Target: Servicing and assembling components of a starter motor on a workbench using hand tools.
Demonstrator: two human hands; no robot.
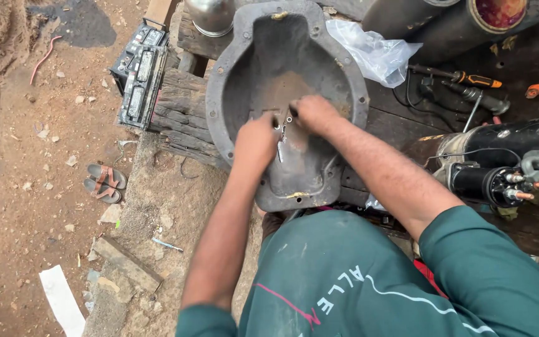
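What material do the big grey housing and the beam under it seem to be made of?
The grey housing looks like cast metal: dull, rough and dusty, with a thick flange and bolt holes around its rim. The beam looks like old weathered wood, with open grain and cracks. Both hands, left hand and right hand, work inside the housing.

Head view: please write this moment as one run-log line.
left hand: inside grey metal housing | right hand: pinching small metal parts | housing: on wooden bench
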